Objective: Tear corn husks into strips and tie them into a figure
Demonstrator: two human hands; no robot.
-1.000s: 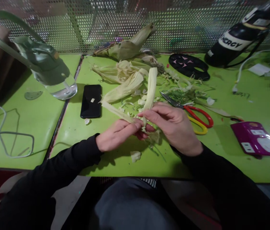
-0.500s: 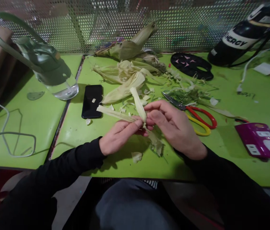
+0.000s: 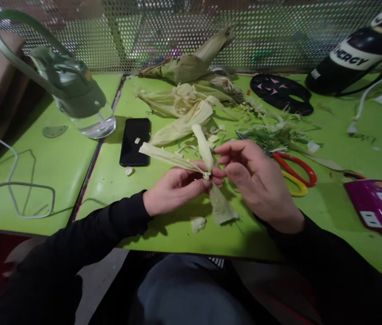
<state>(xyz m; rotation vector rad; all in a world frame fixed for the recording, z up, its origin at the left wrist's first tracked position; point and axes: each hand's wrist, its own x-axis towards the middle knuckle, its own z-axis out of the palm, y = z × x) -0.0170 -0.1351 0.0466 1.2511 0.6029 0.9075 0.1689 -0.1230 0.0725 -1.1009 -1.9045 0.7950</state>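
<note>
Head view: left hand pinches knotted husk, right hand half-open; bottle contains straw.

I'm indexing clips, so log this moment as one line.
left hand: holds knotted husk strips | right hand: close by, open | nearby: phone, scissors

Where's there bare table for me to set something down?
On the right, between the scissors and the purple socket box; on the left, between the phone and the left sleeve. It's crowded around the corn husks and green shreds.
</note>
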